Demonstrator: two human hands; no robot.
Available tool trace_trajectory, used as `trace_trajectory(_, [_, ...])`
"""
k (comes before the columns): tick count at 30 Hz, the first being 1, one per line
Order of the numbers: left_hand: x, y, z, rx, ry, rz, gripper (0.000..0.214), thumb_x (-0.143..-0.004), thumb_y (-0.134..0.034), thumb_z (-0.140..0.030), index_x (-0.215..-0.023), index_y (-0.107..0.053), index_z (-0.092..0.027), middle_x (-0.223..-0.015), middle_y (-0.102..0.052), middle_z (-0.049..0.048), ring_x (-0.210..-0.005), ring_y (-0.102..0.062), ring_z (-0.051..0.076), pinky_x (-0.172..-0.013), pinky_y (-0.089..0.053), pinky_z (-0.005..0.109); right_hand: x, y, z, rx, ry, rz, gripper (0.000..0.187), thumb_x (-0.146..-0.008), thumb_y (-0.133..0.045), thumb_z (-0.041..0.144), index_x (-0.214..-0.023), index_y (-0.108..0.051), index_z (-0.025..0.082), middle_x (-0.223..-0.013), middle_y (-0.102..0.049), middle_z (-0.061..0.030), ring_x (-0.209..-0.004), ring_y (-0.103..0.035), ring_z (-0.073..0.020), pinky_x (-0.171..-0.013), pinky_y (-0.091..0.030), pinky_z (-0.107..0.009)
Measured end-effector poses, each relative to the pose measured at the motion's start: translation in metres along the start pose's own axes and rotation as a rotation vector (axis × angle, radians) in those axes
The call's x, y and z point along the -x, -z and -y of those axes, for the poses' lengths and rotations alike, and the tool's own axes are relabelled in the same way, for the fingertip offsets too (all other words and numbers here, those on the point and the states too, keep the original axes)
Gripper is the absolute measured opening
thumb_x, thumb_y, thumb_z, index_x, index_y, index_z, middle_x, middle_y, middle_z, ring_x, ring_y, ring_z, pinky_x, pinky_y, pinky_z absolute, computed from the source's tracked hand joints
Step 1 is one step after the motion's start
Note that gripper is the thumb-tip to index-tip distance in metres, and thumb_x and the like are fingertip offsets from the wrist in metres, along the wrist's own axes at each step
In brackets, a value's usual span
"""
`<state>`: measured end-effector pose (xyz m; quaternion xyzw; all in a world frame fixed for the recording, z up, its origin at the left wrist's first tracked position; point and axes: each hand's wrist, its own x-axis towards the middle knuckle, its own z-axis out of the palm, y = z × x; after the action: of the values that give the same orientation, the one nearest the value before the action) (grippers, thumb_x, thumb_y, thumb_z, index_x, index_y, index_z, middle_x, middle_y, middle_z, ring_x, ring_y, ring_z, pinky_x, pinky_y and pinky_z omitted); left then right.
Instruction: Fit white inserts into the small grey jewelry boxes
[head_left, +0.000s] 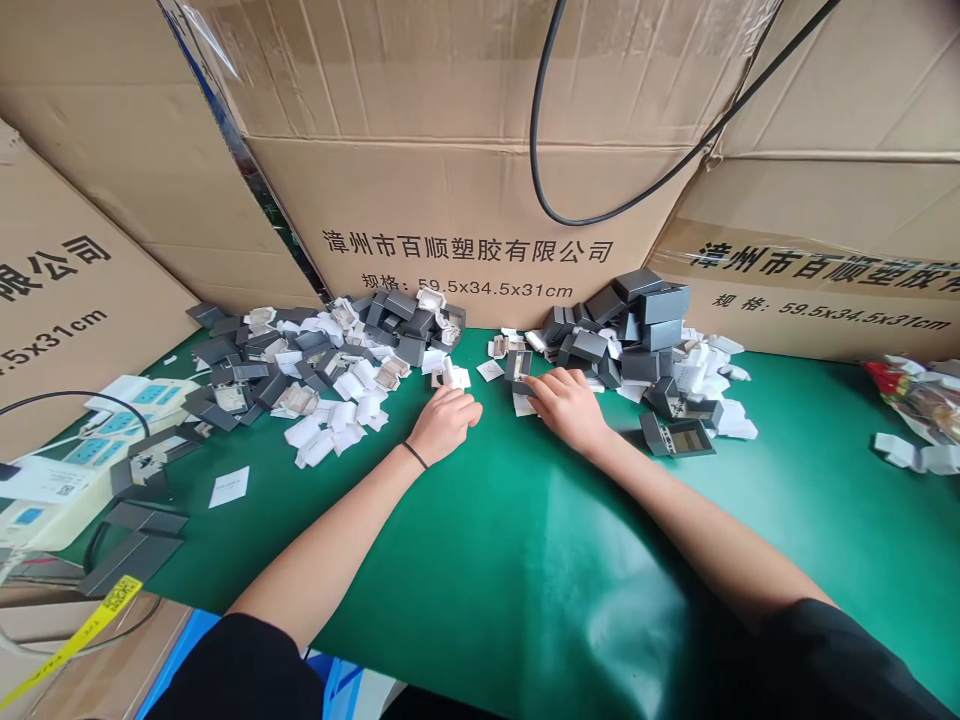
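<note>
My left hand (445, 420) rests on the green mat (487, 560), fingers curled around a small white insert (453, 376). My right hand (566, 405) lies next to it, fingertips pinching a small open grey box (517, 367). A heap of grey boxes and white inserts (322, 365) spreads to the left of my left hand. A second heap of grey boxes (637, 335) sits just beyond my right hand. One open grey box (677, 436) lies flat to the right of my right wrist.
Large cardboard cartons (465, 180) wall the back and left of the mat. A black cable (600, 200) loops down in front of them. White power strips (67, 460) and flat grey pieces (131, 545) lie at left. A clear bag (919, 400) sits at far right.
</note>
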<state>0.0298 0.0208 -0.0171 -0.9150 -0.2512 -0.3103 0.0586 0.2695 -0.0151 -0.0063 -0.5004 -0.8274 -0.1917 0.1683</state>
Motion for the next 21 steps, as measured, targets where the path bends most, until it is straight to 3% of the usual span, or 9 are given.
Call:
trace_trajectory(3, [0.002, 0.000, -0.004, 0.013, 0.028, 0.112, 0.033, -0.086, -0.034, -0.004, -0.092, -0.063, -0.019, -0.072, -0.053, 0.0033, -0.068, -0.049, 0.015, -0.068, -0.042, 0.029, 0.001, -0.002, 0.008, -0.035, 0.076, 0.003, 0.028, -0.095, -0.038, 0.022, -0.115, -0.056, 0.017, -0.096, -0.066, -0.0085, -0.092, -0.050, -0.0203, -0.077, -0.030, -0.034])
trace_trajectory(5, [0.002, -0.001, -0.006, 0.054, 0.074, 0.149, 0.040, -0.088, -0.032, -0.006, -0.115, -0.057, -0.022, -0.085, -0.056, 0.0053, -0.076, -0.052, 0.016, -0.072, -0.045, 0.029, 0.002, -0.004, 0.009, -0.049, 0.082, -0.003, 0.029, -0.095, -0.037, 0.020, -0.117, -0.054, 0.017, -0.100, -0.065, -0.0087, -0.094, -0.051, -0.0199, -0.080, -0.031, -0.034])
trace_trajectory(7, [0.003, 0.000, -0.009, 0.125, 0.110, 0.149, 0.047, -0.088, -0.029, -0.006, -0.127, -0.048, -0.024, -0.099, -0.057, 0.0068, -0.088, -0.055, 0.017, -0.078, -0.047, 0.030, 0.002, -0.005, 0.008, -0.070, 0.074, -0.007, 0.029, -0.095, -0.037, 0.022, -0.119, -0.054, 0.017, -0.103, -0.065, -0.0089, -0.095, -0.052, -0.0195, -0.082, -0.032, -0.034])
trace_trajectory(10, [0.003, 0.001, -0.011, 0.247, 0.152, 0.084, 0.049, -0.086, -0.029, -0.004, -0.125, -0.051, -0.025, -0.109, -0.057, 0.0072, -0.101, -0.054, 0.018, -0.090, -0.045, 0.033, 0.004, -0.009, 0.006, -0.120, 0.065, 0.022, 0.031, -0.095, -0.037, 0.025, -0.120, -0.053, 0.016, -0.101, -0.066, -0.0094, -0.095, -0.053, -0.0197, -0.079, -0.035, -0.033])
trace_trajectory(13, [0.003, 0.002, -0.014, 0.387, 0.200, 0.035, 0.042, -0.085, -0.033, -0.006, -0.109, -0.062, -0.024, -0.106, -0.060, 0.0064, -0.102, -0.055, 0.020, -0.094, -0.043, 0.036, 0.006, -0.013, 0.004, -0.186, 0.047, 0.075, 0.034, -0.094, -0.037, 0.024, -0.124, -0.051, 0.016, -0.101, -0.065, -0.0101, -0.096, -0.053, -0.0204, -0.076, -0.039, -0.031])
trace_trajectory(15, [0.001, 0.003, -0.018, 0.533, 0.324, -0.019, 0.035, -0.086, -0.036, -0.010, -0.103, -0.063, -0.023, -0.103, -0.061, 0.0065, -0.097, -0.058, 0.019, -0.087, -0.047, 0.035, 0.006, -0.014, 0.003, -0.239, 0.043, 0.085, 0.036, -0.093, -0.039, 0.026, -0.126, -0.049, 0.016, -0.105, -0.063, -0.0106, -0.098, -0.052, -0.0213, -0.080, -0.041, -0.033])
trace_trajectory(17, [-0.003, 0.006, -0.025, 0.727, 0.523, -0.109, 0.027, -0.086, -0.040, -0.015, -0.103, -0.060, -0.022, -0.099, -0.060, 0.0058, -0.078, -0.060, 0.014, -0.071, -0.050, 0.029, 0.005, -0.010, 0.004, -0.304, 0.027, 0.042, 0.037, -0.091, -0.043, 0.031, -0.125, -0.050, 0.017, -0.115, -0.059, -0.0121, -0.108, -0.049, -0.0243, -0.089, -0.039, -0.039])
trace_trajectory(19, [-0.008, 0.013, -0.037, 0.967, 0.699, -0.210, 0.024, -0.084, -0.047, -0.017, -0.106, -0.055, -0.023, -0.093, -0.057, 0.0026, -0.055, -0.051, 0.007, -0.053, -0.045, 0.022, 0.003, -0.003, 0.010, -0.427, -0.047, -0.051, 0.037, -0.089, -0.048, 0.035, -0.121, -0.053, 0.018, -0.125, -0.053, -0.0134, -0.119, -0.041, -0.0279, -0.098, -0.034, -0.047])
trace_trajectory(21, [-0.011, 0.021, -0.051, 1.236, 0.779, -0.280, 0.030, -0.080, -0.056, -0.017, -0.108, -0.051, -0.024, -0.086, -0.053, -0.0007, -0.049, -0.040, 0.004, -0.043, -0.035, 0.018, 0.000, 0.007, 0.025, -0.683, -0.185, -0.126, 0.036, -0.088, -0.048, 0.038, -0.118, -0.054, 0.019, -0.129, -0.049, -0.0133, -0.122, -0.039, -0.0280, -0.102, -0.032, -0.049])
